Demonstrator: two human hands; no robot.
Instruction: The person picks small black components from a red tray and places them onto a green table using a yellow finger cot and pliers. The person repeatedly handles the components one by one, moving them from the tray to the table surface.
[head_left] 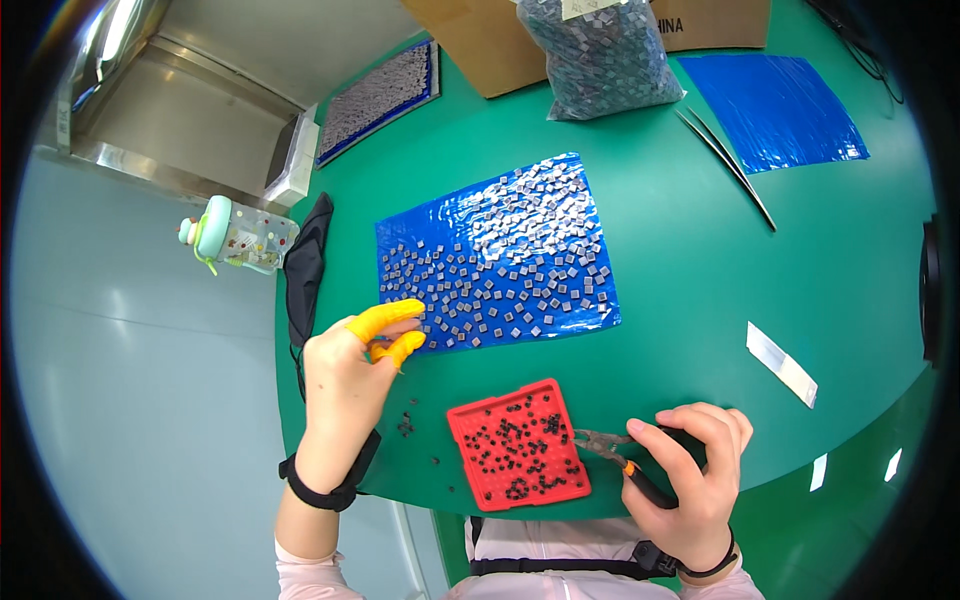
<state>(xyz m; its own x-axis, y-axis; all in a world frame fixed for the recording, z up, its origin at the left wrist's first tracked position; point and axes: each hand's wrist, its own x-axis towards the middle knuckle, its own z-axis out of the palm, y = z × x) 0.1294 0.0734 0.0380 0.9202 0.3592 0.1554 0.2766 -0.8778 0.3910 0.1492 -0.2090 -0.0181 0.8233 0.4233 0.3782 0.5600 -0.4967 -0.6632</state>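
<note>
My left hand (355, 365), with yellow finger cots on the thumb and a finger, is over the lower left edge of a blue sheet (420, 228). Its thumb and fingertip are apart, and nothing shows between them. Many small grey square pieces (495, 285) lie spread on that sheet. My right hand (690, 480) is closed around the handles of a pair of pliers (605, 445) with black and orange grips. The pliers' tips reach the right rim of a red tray (462, 440), which holds many tiny black parts (515, 435).
Loose dark bits (406, 425) lie left of the tray. Tweezers (735, 170), another blue sheet (775, 110), a bag of pieces (600, 60), cardboard (490, 45) and a filled sheet (375, 100) are farther back. A white strip (782, 365) lies right; a bottle (245, 237) and black mask (305, 270) left.
</note>
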